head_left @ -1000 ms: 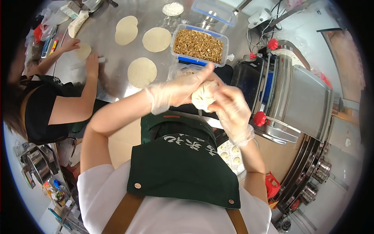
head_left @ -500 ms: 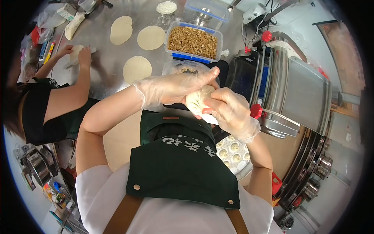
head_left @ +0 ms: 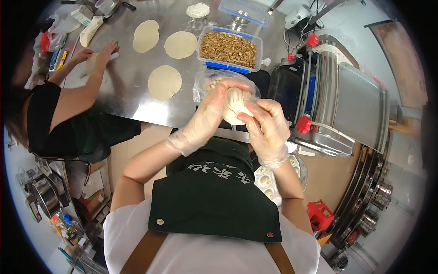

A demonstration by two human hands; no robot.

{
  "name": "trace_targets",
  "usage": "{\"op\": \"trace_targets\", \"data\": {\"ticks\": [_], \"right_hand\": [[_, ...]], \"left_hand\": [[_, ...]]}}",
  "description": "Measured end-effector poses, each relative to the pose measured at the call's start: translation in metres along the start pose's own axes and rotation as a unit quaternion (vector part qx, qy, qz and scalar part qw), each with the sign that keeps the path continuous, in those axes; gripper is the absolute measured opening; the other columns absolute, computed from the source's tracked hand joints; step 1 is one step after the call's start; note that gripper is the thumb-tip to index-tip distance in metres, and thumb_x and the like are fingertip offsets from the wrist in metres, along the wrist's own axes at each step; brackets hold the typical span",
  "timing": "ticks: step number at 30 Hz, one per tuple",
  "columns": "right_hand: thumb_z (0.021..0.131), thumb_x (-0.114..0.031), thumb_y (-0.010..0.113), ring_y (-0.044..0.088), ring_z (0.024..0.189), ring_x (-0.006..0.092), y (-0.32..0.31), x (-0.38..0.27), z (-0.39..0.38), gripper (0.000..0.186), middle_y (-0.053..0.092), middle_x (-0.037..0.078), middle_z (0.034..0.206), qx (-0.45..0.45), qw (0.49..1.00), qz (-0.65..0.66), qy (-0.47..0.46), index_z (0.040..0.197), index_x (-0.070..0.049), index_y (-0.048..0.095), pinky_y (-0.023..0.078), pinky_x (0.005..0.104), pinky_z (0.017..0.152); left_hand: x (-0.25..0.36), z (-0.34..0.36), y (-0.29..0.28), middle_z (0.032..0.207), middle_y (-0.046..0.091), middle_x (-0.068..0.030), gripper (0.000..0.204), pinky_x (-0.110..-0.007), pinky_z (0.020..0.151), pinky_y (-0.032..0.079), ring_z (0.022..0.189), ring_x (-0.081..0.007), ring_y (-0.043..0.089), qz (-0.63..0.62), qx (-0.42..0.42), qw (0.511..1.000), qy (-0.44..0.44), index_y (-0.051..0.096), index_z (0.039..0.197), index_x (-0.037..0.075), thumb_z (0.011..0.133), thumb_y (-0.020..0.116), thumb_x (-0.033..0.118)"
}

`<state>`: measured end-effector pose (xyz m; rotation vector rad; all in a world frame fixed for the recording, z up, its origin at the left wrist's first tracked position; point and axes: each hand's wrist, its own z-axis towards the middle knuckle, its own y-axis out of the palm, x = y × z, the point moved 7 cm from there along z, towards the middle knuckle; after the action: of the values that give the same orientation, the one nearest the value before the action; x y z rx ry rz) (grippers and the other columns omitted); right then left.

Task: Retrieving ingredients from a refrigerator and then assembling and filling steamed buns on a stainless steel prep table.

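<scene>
A pale bun of pleated dough is held between my gloved hands. My left hand cups it from the left and the far side, fingers curled round it. With thumb and fingers my right hand pinches the folds at its right side. Both hands wear clear plastic gloves. Just beyond them a plastic-covered tub is partly hidden by my left hand. Farther off stands a clear box with a blue rim, full of chopped brown nut-like pieces.
Flat dough rounds lie on the steel table. A bowl of white powder stands at the back. Left, a co-worker's hands handle dough. A steel machine is at right. Small buns sit in white cups below my right forearm.
My left hand has turned upward and now wraps round the bun's far side. Both forearms have drawn closer together. More of the bun's pleats face me. The co-worker's hands have shifted slightly.
</scene>
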<state>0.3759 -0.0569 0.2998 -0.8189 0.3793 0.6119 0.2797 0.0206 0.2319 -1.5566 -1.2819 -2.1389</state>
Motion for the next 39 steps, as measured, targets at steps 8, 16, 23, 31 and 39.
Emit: {"op": "trace_targets", "data": {"ticks": [8,16,23,31,39], "right_hand": [[0.072,-0.015,0.076,0.061,0.068,0.0201,0.063,-0.053,-0.052,0.025,0.057,0.005,0.090,-0.206,0.958,0.016,-0.196,0.092,-0.005,0.064,0.049,0.0337,0.053],[0.074,-0.029,0.082,0.044,0.129,0.0396,0.223,-0.037,-0.149,0.097,0.046,0.022,0.140,-0.137,0.935,0.123,0.302,0.149,0.000,0.028,0.036,0.0481,0.108],[0.076,-0.001,0.074,0.042,0.132,0.0419,0.300,0.048,-0.163,0.089,0.042,0.022,0.145,-0.127,0.944,0.138,0.272,0.150,-0.001,0.024,0.036,0.0449,0.109],[0.090,-0.070,0.041,0.013,0.148,0.0343,0.321,0.040,-0.192,0.102,0.012,0.021,0.160,0.002,0.881,0.270,0.388,0.154,0.000,0.003,0.014,0.0446,0.119],[0.090,-0.076,0.031,0.015,0.148,0.0324,0.326,0.051,-0.194,0.103,0.017,0.020,0.159,0.067,0.847,0.322,0.418,0.154,0.001,0.007,0.013,0.0420,0.119]], "left_hand": [[-0.042,-0.072,-0.043,0.091,0.063,-0.0064,0.077,-0.031,0.077,0.053,0.085,-0.0145,0.062,-0.077,-0.254,0.870,-0.415,0.055,0.118,0.005,0.094,0.022,0.071],[-0.123,-0.155,-0.184,0.143,0.046,-0.0127,0.089,-0.046,0.113,0.035,0.134,-0.0278,0.044,-0.223,0.124,0.917,-0.306,0.036,0.145,0.013,0.087,0.018,0.078],[-0.086,-0.120,-0.243,0.162,0.009,-0.0135,0.095,-0.038,0.121,0.008,0.150,-0.0271,0.009,0.166,0.167,0.966,-0.109,0.009,0.155,0.004,0.092,0.025,0.074],[-0.143,-0.119,-0.243,0.162,0.010,-0.0147,0.093,-0.042,0.121,0.007,0.150,-0.0286,0.008,0.220,0.123,0.966,-0.053,0.010,0.156,0.008,0.092,0.024,0.074],[-0.151,-0.113,-0.239,0.162,0.008,-0.0160,0.093,-0.045,0.120,0.006,0.149,-0.0309,0.008,0.074,0.184,0.979,-0.053,0.006,0.157,0.012,0.091,0.023,0.076]]}}
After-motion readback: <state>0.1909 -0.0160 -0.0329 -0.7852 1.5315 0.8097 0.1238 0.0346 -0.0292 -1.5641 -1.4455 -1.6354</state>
